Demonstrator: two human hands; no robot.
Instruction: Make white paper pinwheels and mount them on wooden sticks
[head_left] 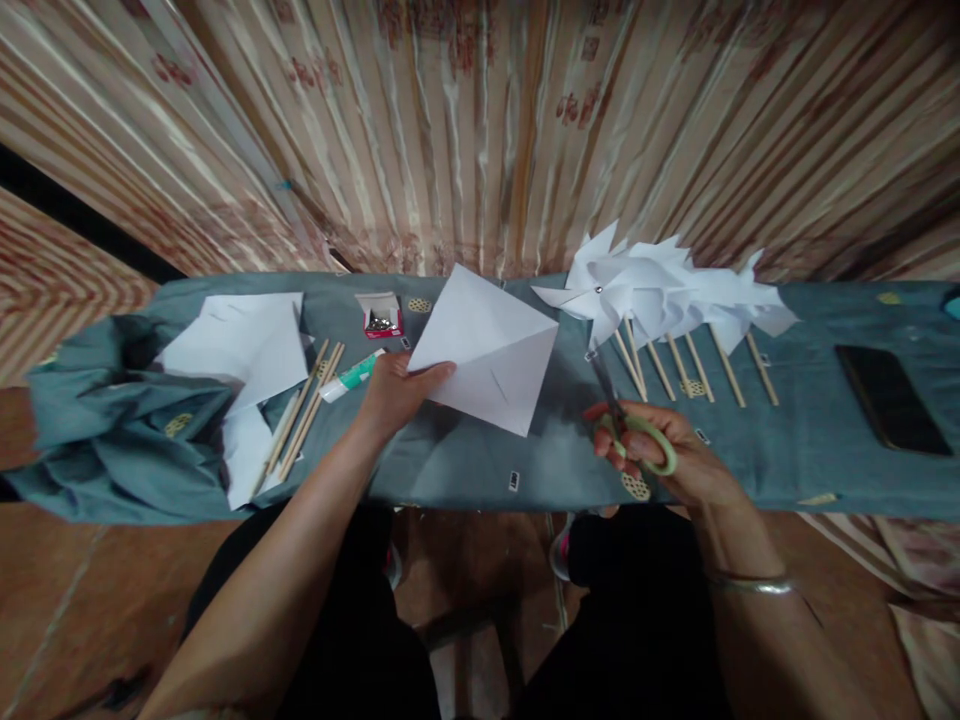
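My left hand [401, 390] pinches the left corner of a white square sheet of paper [484, 345], thumb on top. The sheet is held above the cloth and shows a diagonal crease with a short dark line below it. My right hand [667, 445] is closed around the pale green handles of a pair of scissors [652, 440], fingers through the loops. Their blades point up and away, to the right of the sheet and apart from it. Beyond the scissors lie several white paper pinwheels [645, 290] on wooden sticks, overlapping in a row.
A grey-green cloth [465, 470] covers the narrow table. Left are loose white sheets [247, 345], wooden sticks [307, 420], a glue stick [352, 377] and a small red box [382, 315] of metal pins. A dark phone [892, 398] lies right. A striped curtain [480, 130] hangs behind.
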